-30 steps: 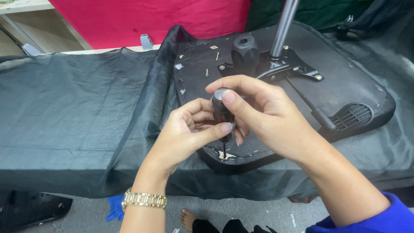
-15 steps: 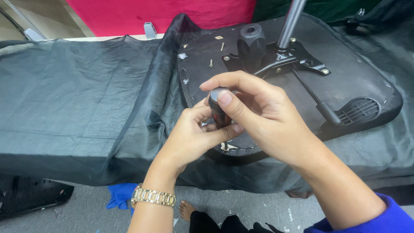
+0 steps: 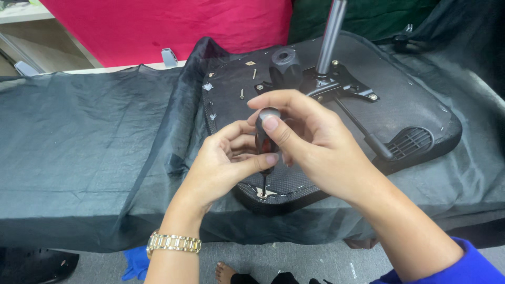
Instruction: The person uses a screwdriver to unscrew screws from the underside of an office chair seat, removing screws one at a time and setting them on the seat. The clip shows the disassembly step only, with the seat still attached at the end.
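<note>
Screwdriver (image 3: 264, 138) stands upright over the near rim of an upturned chair seat (image 3: 421, 113), its dark handle capped by the right hand (image 3: 300, 139) and its thin shaft running down to a small pale patch at the seat's edge. The right hand is closed over the top of the handle, thumb pressed on the rounded end, which looks like a way to bear down and turn at once. The left hand (image 3: 226, 160) is closed around the lower handle and shaft, fingers pinched near the tip, probably to keep the point steady on its mark. A gold watch (image 3: 174, 243) sits on the left wrist.

The seat lies bottom-up on a desk draped in a dark thin cloth (image 3: 79, 142). Bolted to its middle is a black metal plate (image 3: 336, 84) with a grey metal column (image 3: 330, 34) rising out of it and a lever (image 3: 363, 129) reaching toward a vented grille. A black knob (image 3: 284, 60) stands just behind the hands. Loose screws (image 3: 242, 93) lie on the seat near the far left edge, apart from the tool. Behind the desk hangs a red cloth (image 3: 173, 23). The hands themselves hide the exact spot where the tip meets the seat.
</note>
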